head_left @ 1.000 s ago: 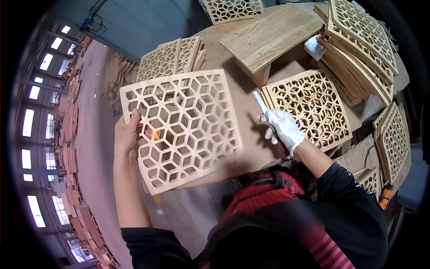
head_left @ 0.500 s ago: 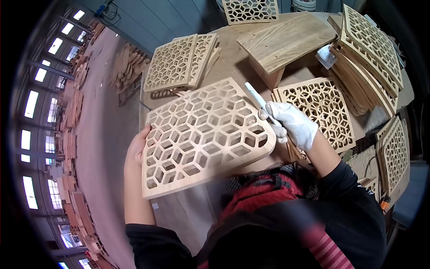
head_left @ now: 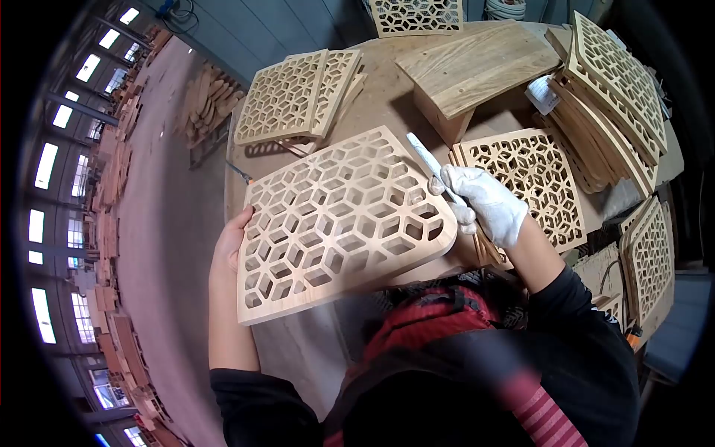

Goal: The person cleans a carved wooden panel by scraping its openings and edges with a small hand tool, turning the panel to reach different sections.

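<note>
A light wooden lattice panel (head_left: 363, 223) with a geometric cut-out pattern and a rounded right corner is held tilted in front of me. My bare left hand (head_left: 232, 240) grips its left edge, with the fingers partly hidden by the panel. A white glove covers my right hand (head_left: 488, 205), which is closed around a slim pale stick-like tool (head_left: 423, 154) at the panel's right edge. I cannot make out what kind of tool it is. Just behind that hand, another lattice panel (head_left: 572, 195) lies on a stack.
More lattice panels (head_left: 319, 97) are stacked at the back left. A wooden step-like stand (head_left: 477, 63) occupies the back of the worktable (head_left: 376, 104). Curved lattice pieces (head_left: 622, 89) pile up at the right, with further panels (head_left: 654, 261) below. A screwdriver-like tool (head_left: 240, 172) pokes out at the table's left edge.
The view has shifted slightly. The panel and both hands keep nearly the same pose, and the pale tool stays at the panel's right edge. More of the screwdriver-like tool shows at the left.
</note>
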`<state>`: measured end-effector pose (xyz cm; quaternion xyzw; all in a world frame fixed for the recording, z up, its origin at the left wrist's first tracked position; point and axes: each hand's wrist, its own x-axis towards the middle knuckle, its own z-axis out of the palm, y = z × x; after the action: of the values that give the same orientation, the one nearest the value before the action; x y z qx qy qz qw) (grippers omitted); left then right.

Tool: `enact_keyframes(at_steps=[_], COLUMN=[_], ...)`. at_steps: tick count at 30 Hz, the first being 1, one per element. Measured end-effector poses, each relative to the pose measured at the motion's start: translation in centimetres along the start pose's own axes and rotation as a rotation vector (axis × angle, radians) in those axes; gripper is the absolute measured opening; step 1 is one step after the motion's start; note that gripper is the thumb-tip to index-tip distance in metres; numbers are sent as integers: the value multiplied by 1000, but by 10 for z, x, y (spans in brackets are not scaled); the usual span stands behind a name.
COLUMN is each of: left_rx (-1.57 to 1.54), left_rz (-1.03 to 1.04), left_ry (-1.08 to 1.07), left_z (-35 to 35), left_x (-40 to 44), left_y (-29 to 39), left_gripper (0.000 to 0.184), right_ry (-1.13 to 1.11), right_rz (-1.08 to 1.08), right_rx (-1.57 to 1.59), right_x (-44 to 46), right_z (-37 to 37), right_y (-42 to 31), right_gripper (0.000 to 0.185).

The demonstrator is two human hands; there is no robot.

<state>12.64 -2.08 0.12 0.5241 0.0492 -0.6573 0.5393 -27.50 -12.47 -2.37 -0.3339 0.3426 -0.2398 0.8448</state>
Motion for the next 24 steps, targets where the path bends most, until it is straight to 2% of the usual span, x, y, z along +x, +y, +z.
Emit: enact_keyframes(at_steps=[5,8,11,12,15,16,20,23,24], left_rx=[12,53,138,216,307,305,227,28,-90], left_rz=[17,115,269,383,475,553,444,225,22], left_ry=[10,-46,-100,-36,-138,-88,-88,-39,-87], left_z=[-2,-2,-3,-7,-9,2,-14,-1,-5], left_x=[3,4,6,11,9,5,15,6,3], left_y=[-1,-8,-10,-9,-6,-12,-7,-16,-13], left_gripper=[37,36,34,34,33,32,29,31,37], right_ry=[1,-3,-14,7,53,53,1,-12,8], right_rz=[13,-16,-65,-61,-80,-141,-119,-149,-99], right_rx=[-3,-20,-8,6,-3,-58,43,-21,-16], right_x=[4,6,8,11,12,14,11,5,3], right_z=[-2,-6,-6,-6,-4,-5,-5,-1,3], right_y=[3,7,9,11,11,13,13,4,-2], right_gripper=[19,18,17,16,16,20,28,25,23])
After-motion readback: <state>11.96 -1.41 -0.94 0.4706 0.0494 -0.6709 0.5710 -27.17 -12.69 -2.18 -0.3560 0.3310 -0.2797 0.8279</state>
